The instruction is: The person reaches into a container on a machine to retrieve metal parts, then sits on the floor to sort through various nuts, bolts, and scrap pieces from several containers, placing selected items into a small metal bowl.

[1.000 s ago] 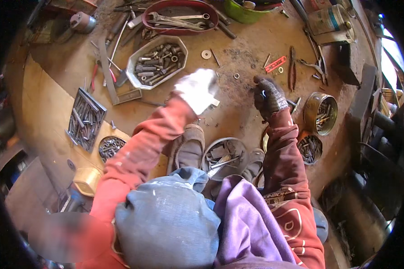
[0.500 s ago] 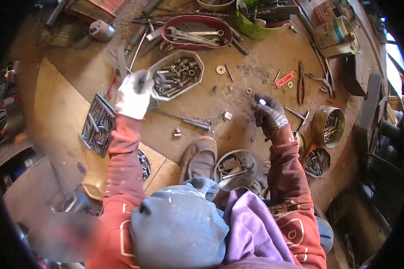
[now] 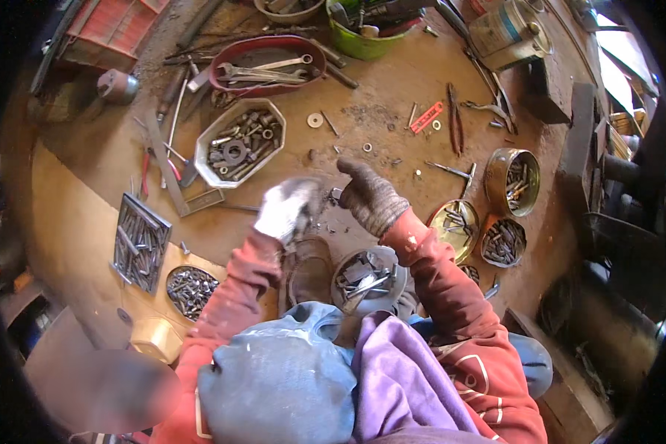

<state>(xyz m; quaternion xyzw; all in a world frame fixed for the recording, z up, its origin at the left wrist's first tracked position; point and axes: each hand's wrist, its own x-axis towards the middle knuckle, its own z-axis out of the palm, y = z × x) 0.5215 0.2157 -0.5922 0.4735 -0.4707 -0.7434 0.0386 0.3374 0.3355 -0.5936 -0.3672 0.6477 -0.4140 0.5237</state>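
Note:
My left hand (image 3: pixel 287 211), in a pale, dirty glove, is above the floor in front of my shoe (image 3: pixel 308 270). Motion smears its fingers, so I cannot see whether they hold anything. Close by on the right, my right hand (image 3: pixel 374 196) wears a dark, grimy glove. A small grey metal piece (image 3: pixel 337 193) shows at its fingertips, and the hand seems closed on it. An octagonal white tray (image 3: pixel 201 152) of bolts and nuts lies beyond my left hand, a ring-shaped piece (image 3: pixel 234 153) on top. Between my feet is a round tub (image 3: pixel 399 285) with metal parts.
A red basin (image 3: pixel 213 72) of wrenches and a green tub (image 3: pixel 362 49) lie farther off. Round tins (image 3: pixel 490 180) of bolts stand at right, near pliers (image 3: pixel 455 122). A dark tray (image 3: pixel 164 222) of bolts and a bowl (image 3: pixel 169 285) of small fasteners are at left.
My left hand has left the octagonal tray and come right toward the middle. My right hand has moved left to meet it. The view has shifted right. A ring-shaped piece now shows atop the tray.

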